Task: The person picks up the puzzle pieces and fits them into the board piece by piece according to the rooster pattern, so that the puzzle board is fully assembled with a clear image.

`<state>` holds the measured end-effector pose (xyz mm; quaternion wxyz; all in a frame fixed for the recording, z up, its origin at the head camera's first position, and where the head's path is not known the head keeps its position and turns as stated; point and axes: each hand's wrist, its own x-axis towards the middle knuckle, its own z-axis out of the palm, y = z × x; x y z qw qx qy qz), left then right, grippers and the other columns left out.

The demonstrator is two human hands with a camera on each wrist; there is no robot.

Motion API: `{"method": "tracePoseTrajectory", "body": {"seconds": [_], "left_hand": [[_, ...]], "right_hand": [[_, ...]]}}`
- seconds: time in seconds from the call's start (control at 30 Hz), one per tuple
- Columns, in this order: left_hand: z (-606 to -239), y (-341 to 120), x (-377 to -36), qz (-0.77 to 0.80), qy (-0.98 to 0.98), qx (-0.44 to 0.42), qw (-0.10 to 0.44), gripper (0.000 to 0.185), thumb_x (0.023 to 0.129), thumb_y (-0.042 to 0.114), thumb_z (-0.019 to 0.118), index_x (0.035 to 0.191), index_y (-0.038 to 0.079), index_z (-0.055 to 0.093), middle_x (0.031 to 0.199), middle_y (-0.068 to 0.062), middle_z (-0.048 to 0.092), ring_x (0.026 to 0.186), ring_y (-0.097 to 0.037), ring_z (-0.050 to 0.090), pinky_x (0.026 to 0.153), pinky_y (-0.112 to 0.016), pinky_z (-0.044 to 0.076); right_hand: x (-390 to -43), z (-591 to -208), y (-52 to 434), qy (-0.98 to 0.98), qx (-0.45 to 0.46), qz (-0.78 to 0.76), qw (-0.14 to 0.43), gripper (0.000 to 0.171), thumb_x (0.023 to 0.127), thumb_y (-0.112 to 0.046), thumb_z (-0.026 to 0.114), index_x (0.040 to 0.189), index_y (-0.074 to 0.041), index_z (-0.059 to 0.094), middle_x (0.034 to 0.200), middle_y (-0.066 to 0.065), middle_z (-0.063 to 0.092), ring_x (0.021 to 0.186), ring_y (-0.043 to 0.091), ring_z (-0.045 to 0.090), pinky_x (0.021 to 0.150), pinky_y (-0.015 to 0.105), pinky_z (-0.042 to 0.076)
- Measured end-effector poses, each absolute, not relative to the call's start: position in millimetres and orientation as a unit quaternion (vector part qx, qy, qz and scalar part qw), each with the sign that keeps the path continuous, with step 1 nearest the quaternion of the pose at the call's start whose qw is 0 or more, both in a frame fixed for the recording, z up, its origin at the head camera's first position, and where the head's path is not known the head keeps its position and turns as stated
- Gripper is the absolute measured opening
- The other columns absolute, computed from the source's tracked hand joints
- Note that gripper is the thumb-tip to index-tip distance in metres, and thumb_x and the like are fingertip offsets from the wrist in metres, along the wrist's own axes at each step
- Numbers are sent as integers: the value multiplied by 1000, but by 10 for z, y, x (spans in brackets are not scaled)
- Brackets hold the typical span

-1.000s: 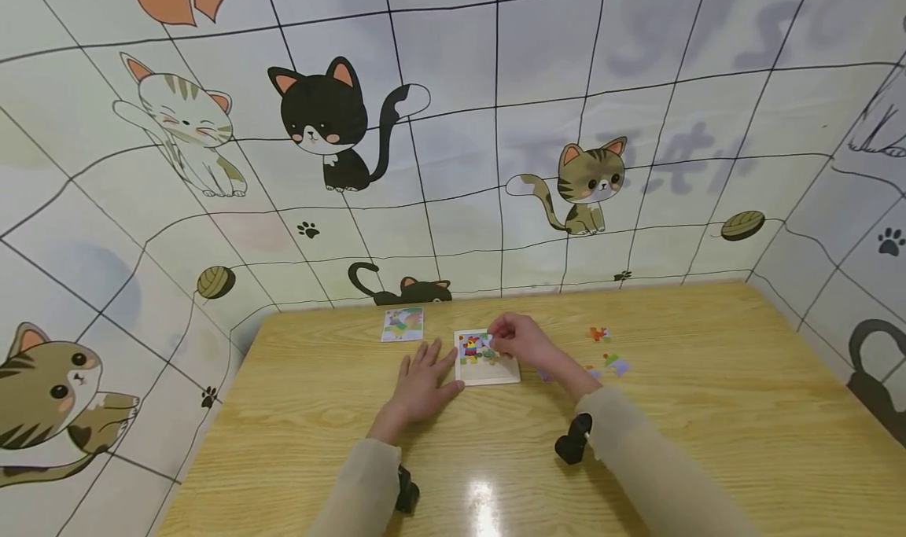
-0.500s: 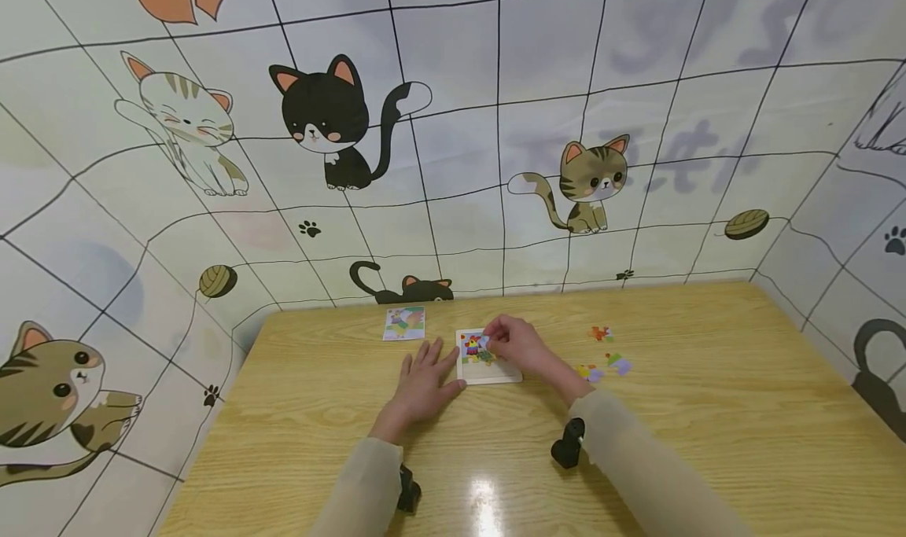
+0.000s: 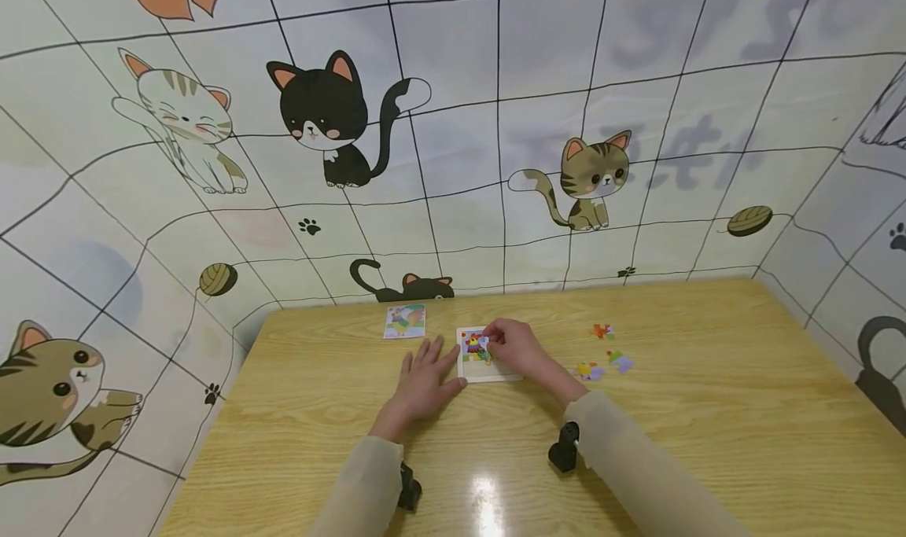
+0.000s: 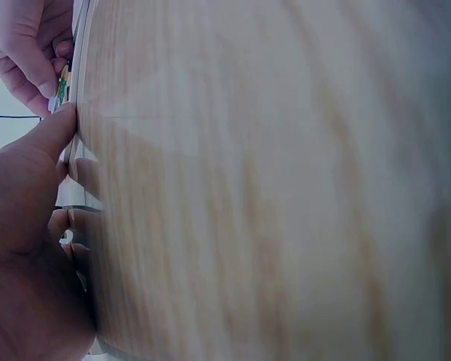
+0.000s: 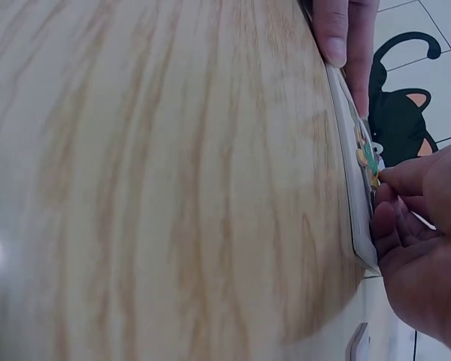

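Note:
A small square puzzle tray (image 3: 488, 377) with a pale frame lies on the table, its upper left filled with pieces of a colourful bird picture (image 3: 473, 343). My left hand (image 3: 422, 385) rests on the table with fingers spread, thumb and index finger at the tray's left edge. Over the tray's upper right, my right hand (image 3: 519, 350) pinches a puzzle piece (image 4: 62, 86) between thumb and fingertips. In the head view these fingers mostly cover that piece. The right wrist view has the fingertips low over the pieces in the tray, seen nearly edge-on.
To the right lie loose puzzle pieces: an orange one (image 3: 602, 331), a green and purple one (image 3: 620, 361), and yellow and purple ones (image 3: 588, 371). A picture card (image 3: 405, 322) sits back left. Behind the wooden table (image 3: 318, 411) hangs a cat-printed wall covering (image 3: 460, 128).
My right hand has shifted slightly left and lower over the tray, bringing the pinched piece against the picture. Its forearm has uncovered the yellow and purple pieces. My left hand stays put.

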<state>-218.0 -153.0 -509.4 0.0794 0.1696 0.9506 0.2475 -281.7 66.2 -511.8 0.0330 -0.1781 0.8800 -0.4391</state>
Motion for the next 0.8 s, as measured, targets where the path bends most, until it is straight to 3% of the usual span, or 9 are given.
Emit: {"method": "tracePoseTrajectory", "body": {"seconds": [0.27,0.57,0.8], "left_hand": [[-5104,-1528,-2185,245,951,169,77,63,104,41,57,157,10,42,167,-22,21,154,-44,10,118,-68,6],[-5099,-1534,-2178,246,951,168,77,63,104,40,58,158,11,42,167,-22,21,154,-44,10,119,-67,5],[-5099,-1543,-2187,248,951,169,79,63,104,40,57,157,10,43,167,-23,21,154,-45,10,118,-67,5]], "right_hand": [[-2831,-5127,602,896,-164,-411,44,17,92,4,65,108,5,70,89,6,62,82,19,56,74,35,50],[-2774,-5124,556,911,-164,-377,26,15,93,3,66,107,3,71,95,8,59,88,21,56,81,39,52],[-2745,-5156,619,891,-172,-420,22,20,90,0,73,109,3,72,94,8,59,83,18,56,76,34,51]]}}
